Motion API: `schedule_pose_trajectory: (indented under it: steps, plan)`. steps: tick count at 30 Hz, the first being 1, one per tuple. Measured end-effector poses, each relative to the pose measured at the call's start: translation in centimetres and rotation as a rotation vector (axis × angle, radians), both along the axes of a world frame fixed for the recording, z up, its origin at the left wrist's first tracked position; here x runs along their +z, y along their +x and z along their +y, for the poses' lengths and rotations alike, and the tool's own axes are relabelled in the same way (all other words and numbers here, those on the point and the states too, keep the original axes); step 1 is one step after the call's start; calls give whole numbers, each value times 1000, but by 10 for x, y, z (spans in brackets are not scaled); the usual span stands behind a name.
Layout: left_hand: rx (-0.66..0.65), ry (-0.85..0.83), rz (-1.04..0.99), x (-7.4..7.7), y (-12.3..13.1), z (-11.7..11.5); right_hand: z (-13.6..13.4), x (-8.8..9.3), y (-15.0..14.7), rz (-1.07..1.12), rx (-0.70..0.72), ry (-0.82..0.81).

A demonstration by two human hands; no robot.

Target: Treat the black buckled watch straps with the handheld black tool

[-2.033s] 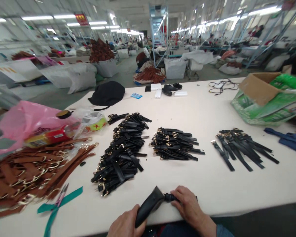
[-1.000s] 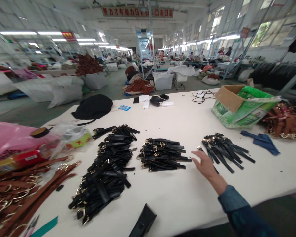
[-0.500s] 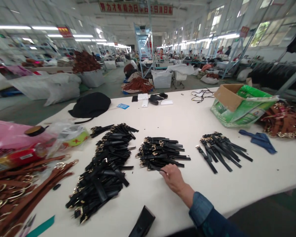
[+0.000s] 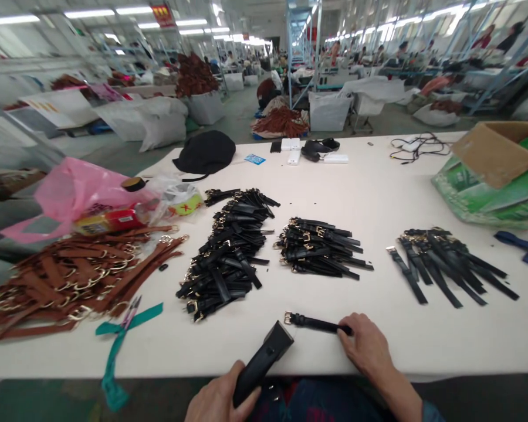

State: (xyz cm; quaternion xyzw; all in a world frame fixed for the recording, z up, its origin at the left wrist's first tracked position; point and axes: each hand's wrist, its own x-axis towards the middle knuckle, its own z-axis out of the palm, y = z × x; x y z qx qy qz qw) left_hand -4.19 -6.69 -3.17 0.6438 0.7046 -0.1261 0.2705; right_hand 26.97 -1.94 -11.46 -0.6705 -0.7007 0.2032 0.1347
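Left hand point(image 4: 217, 395) grips a flared black piece point(image 4: 264, 360); right hand point(image 4: 369, 346), at the middle pile point(image 4: 317, 249) earlier, now pinches one black strap point(image 4: 314, 323) by its end, near worktop point(image 4: 180, 354) edge. Back bin point(image 4: 203, 108) heaped with brown pieces point(image 4: 196, 76).

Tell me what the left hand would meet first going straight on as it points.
The black object in the left hand would likely first meet the buckle of the black strap that the right hand holds; height is hard to judge.

strap point(image 4: 317, 323): black | buckle point(image 4: 287, 318): gold | tapered piece point(image 4: 260, 362): black | tabletop point(image 4: 334, 199): off-white | ribbon point(image 4: 148, 315): teal | bag point(image 4: 68, 189): pink
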Motion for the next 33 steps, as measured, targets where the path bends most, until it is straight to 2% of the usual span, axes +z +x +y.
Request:
schedule_pose_trajectory:
  steps: [3,6,10,13,17,23,33]
  plan:
    - [-19,-3,9,3,1,5,2,2,-6,18,54,146]
    - [-52,9,26,8,3,12,6,2,-25,136,151,228]
    - [-143,-4,44,13,11,24,12,-4,-57,276,253,216]
    - [-186,-17,59,12,18,32,19,-9,-70,291,253,196]
    - [-174,-15,65,9,21,39,24,-12,-72,267,237,207]
    - [-157,-45,39,12,19,44,27,-11,-73,212,242,204]
    - [-143,-40,20,16,20,45,29,-12,-75,229,302,200]
